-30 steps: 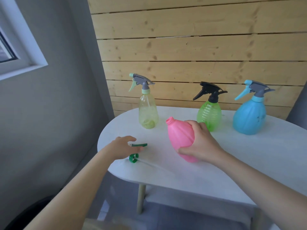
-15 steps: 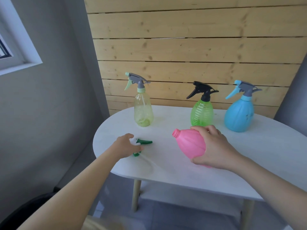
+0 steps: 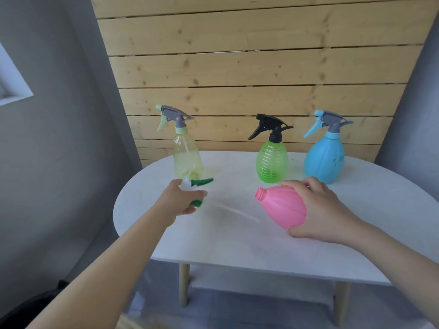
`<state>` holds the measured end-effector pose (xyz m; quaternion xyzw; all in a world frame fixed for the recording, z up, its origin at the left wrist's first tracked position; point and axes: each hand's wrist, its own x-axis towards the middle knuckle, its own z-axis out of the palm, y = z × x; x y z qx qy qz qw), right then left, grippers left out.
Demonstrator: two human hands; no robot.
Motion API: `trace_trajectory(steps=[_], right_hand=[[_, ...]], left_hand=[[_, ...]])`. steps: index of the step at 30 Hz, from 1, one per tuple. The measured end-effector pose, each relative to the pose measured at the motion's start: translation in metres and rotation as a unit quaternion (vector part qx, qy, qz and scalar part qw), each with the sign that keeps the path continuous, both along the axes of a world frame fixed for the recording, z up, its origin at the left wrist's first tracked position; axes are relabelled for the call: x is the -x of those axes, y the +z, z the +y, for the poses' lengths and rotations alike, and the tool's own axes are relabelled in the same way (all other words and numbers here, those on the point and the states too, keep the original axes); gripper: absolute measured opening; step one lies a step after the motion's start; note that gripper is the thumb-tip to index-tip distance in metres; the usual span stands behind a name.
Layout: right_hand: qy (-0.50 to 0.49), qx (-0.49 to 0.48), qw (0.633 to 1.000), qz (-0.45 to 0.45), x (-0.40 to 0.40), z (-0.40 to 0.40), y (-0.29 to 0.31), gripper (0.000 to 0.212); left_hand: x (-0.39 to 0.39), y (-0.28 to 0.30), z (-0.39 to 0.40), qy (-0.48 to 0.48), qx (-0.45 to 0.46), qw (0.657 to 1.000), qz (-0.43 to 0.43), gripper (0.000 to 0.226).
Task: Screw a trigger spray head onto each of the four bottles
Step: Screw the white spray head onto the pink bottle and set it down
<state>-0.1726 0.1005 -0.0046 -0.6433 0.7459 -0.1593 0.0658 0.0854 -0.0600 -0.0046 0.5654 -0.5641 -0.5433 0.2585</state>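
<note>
A pink bottle without a head is tilted on the white table, its open threaded neck pointing left. My right hand grips its body. My left hand is closed around a white and green trigger spray head, whose thin clear tube trails right toward the pink bottle. At the back stand a pale yellow bottle with a grey and mint head, a green bottle with a black head, and a blue bottle with a grey and blue head.
A wooden plank wall rises right behind the table. Grey walls flank it, with a window frame at the far left. The table's rounded left edge lies close to my left hand, with tiled floor below.
My left hand has closed on the trigger head and lifted it off the table. The pink bottle has tipped further over to the left in my right hand. The camera view shifted.
</note>
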Motion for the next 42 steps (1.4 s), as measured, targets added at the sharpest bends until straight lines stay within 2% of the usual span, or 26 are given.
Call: trace_trajectory(steps=[3,8,19,28,36,39,42], right_hand=[[-0.001,-0.005,1.000,0.012,0.007,0.005,-0.002,0.096],[-0.014,0.016,1.000,0.014,0.010,0.010,-0.002,0.096],[-0.014,0.055,0.998,-0.005,0.004,0.010,-0.001,0.093],[-0.013,0.060,0.996,-0.058,0.002,0.009,-0.002,0.093],[-0.006,0.057,0.998,-0.031,-0.003,0.008,-0.002,0.094],[0.003,0.056,0.998,-0.002,-0.005,0.006,-0.003,0.096],[0.023,0.050,0.998,0.004,-0.010,0.004,-0.004,0.098]], left_hand=[[0.001,0.006,0.001,0.031,0.009,0.995,0.092,0.051],[0.007,0.009,0.003,0.074,0.038,0.983,0.162,0.067],[0.011,0.013,0.004,0.066,0.062,0.975,0.201,0.073],[0.006,0.013,-0.001,0.075,0.069,0.972,0.212,0.073],[0.013,0.015,0.008,0.060,0.077,0.973,0.211,0.067],[0.016,0.015,0.012,0.010,0.067,0.978,0.196,0.058],[0.026,0.013,0.023,-0.073,0.067,0.981,0.169,0.070]])
